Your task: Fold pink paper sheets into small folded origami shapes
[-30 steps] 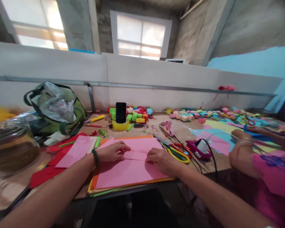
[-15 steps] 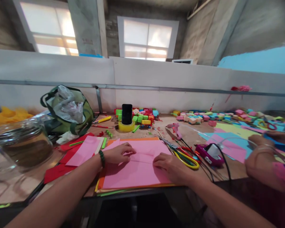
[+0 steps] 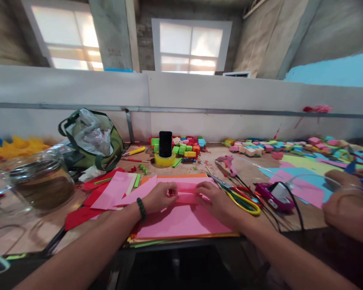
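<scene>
Pink paper strip [image 3: 187, 197]: lower center of frame, bent, held across pink sheet [image 3: 181, 226] topping paper stack. Left hand [image 3: 161, 197]: thumb and fingers pinching strip's left end. Right hand [image 3: 218, 201]: fingers bent onto strip's right end; thumb unclear, pinch cannot be told. Scissors [image 3: 248, 207]: just beside right hand, right of center. Pink glue gun [image 3: 229, 164]: beyond scissors. Phone [image 3: 165, 143]: upright at yellow tape roll [image 3: 165, 161], frame center. Green bag [image 3: 117, 141]: left of center. Co-worker's hand [image 3: 341, 201]: right edge of frame.
</scene>
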The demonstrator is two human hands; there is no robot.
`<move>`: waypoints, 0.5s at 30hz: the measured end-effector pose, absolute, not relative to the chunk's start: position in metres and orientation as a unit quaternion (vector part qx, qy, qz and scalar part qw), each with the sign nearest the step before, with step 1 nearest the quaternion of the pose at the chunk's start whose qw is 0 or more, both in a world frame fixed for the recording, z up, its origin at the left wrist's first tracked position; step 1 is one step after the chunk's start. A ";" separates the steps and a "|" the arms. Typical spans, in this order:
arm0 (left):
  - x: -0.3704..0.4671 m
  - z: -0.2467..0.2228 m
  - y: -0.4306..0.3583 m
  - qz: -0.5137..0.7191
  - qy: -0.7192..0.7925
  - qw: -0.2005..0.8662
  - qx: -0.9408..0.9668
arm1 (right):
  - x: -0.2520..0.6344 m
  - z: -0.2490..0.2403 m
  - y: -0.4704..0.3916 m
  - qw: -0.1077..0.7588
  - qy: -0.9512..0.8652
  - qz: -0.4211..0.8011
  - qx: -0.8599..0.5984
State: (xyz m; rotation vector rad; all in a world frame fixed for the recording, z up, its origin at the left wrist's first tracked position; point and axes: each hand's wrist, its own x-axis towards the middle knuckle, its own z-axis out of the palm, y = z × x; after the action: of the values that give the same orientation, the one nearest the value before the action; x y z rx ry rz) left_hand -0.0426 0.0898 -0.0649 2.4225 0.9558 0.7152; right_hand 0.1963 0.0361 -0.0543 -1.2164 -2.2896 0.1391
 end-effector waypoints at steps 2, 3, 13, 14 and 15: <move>-0.044 -0.064 0.089 0.252 0.335 0.205 0.884 | 0.194 -0.054 0.037 0.270 -0.847 0.074 -0.451; -0.044 -0.063 0.088 0.248 0.329 0.197 0.890 | 0.194 -0.053 0.039 0.271 -0.844 0.084 -0.456; -0.044 -0.058 0.085 0.194 0.272 0.132 0.933 | 0.202 -0.052 0.067 0.324 -0.779 0.161 -0.513; -0.044 -0.059 0.085 0.191 0.268 0.115 0.937 | 0.202 -0.054 0.069 0.317 -0.777 0.174 -0.516; -0.044 -0.059 0.086 0.190 0.270 0.096 0.939 | 0.201 -0.055 0.070 0.311 -0.774 0.183 -0.520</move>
State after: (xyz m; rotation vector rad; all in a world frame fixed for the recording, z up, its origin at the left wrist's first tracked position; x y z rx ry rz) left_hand -0.0445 0.0861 -0.0589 2.7827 0.7988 0.5619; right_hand 0.2014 0.0700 -0.0545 -1.3715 -2.0438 0.4837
